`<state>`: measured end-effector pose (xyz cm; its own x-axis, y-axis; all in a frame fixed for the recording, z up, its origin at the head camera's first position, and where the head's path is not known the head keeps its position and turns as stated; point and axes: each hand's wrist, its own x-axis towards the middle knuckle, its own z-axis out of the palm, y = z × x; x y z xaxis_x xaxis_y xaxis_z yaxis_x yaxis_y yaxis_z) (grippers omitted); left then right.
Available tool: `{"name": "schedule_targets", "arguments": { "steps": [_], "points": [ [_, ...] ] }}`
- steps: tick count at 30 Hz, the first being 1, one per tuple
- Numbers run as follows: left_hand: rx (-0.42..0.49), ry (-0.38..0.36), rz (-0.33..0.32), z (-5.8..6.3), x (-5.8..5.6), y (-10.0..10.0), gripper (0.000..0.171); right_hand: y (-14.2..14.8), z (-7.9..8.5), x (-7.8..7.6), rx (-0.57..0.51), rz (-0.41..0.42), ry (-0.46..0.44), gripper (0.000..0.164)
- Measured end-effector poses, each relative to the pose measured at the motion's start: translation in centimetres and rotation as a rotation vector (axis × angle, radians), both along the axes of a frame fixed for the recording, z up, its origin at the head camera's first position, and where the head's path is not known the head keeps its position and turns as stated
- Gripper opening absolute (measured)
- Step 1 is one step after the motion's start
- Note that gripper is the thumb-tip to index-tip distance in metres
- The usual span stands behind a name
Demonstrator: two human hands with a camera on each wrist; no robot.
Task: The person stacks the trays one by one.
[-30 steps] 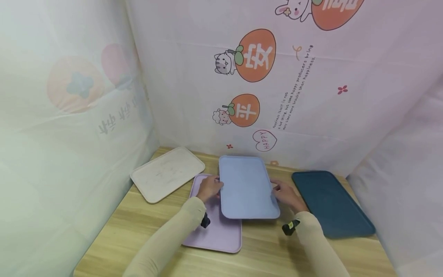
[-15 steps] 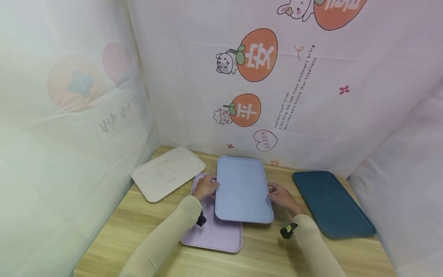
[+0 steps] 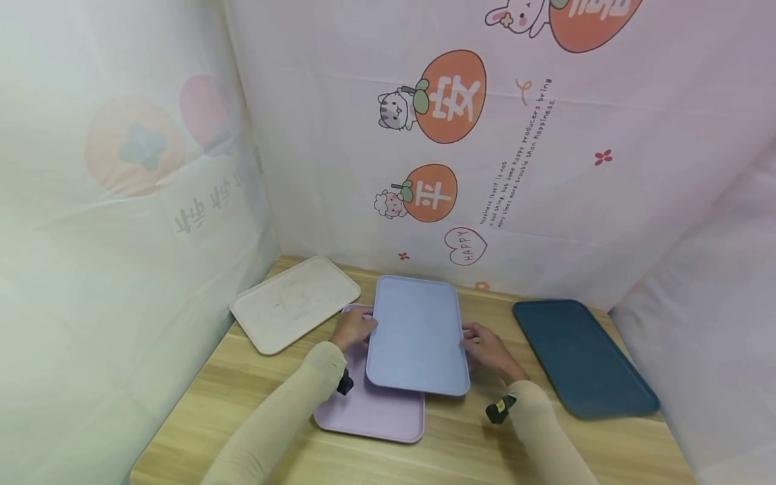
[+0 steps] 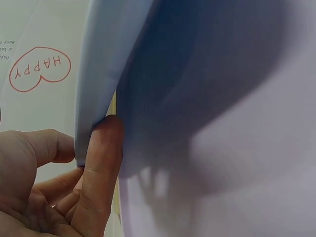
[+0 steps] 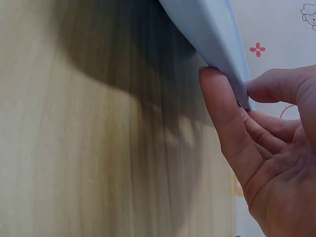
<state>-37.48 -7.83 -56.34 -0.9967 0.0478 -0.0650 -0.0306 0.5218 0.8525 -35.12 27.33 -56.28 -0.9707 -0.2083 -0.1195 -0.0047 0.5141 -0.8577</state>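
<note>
A light blue tray (image 3: 417, 337) is held up between both hands, over the right part of a lilac tray (image 3: 376, 414) that lies on the table. The left hand (image 3: 353, 328) pinches its left edge, thumb on the rim and fingers underneath. At the opposite edge the right hand (image 3: 488, 349) grips in the same way, as the right wrist view shows with the blue tray's rim (image 5: 217, 44) between thumb and fingers. Shadow from the blue tray falls on the lilac surface (image 4: 256, 187) in the left wrist view. Much of the lilac tray is hidden beneath the blue one.
A cream tray (image 3: 294, 304) with faint marks lies angled at the back left of the wooden table (image 3: 224, 404). A dark teal tray (image 3: 582, 357) lies at the right. Printed cloth (image 3: 339, 155) hangs behind and along both sides.
Both hands have moved left with the blue tray, which now overlaps more of the lilac tray and has turned slightly. The cream, lilac and teal trays have stayed put.
</note>
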Motion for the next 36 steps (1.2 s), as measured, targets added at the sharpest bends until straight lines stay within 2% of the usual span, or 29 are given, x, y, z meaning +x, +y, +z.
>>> {"name": "schedule_targets", "arguments": {
  "steps": [9,17,20,25,28,31,34,36],
  "points": [
    [-0.032,-0.035,-0.013,-0.1,0.0,-0.9,0.046,-0.7,0.0,0.5,-0.023,-0.028,-0.007,0.059],
    [0.003,-0.091,-0.014,0.2,0.2,-1.5,0.048,-1.3,-0.4,1.0,-0.086,0.022,-0.003,0.065],
    [-0.021,-0.081,-0.005,-0.1,0.3,-1.8,0.046,-1.7,-0.7,1.2,-0.121,0.029,-0.015,0.065],
    [-0.108,-0.016,0.017,-0.5,0.3,-2.2,0.039,-2.4,-1.2,1.6,-0.152,0.034,-0.04,0.065],
    [-0.113,-0.01,0.022,-0.7,0.1,-2.5,0.037,-2.7,-1.3,1.8,-0.153,0.027,-0.046,0.065],
    [-0.1,0.007,0.014,-1.4,-0.2,-3.0,0.035,-3.0,-1.5,1.9,-0.153,0.017,-0.046,0.064],
    [-0.15,0.068,0.003,-3.5,-1.5,-3.8,0.032,-3.3,-1.7,2.0,-0.176,0.007,-0.057,0.064],
    [-0.178,0.087,0.004,-3.9,-1.6,-4.2,0.028,-3.4,-1.6,2.1,-0.196,0.014,-0.067,0.064]
  ]
}}
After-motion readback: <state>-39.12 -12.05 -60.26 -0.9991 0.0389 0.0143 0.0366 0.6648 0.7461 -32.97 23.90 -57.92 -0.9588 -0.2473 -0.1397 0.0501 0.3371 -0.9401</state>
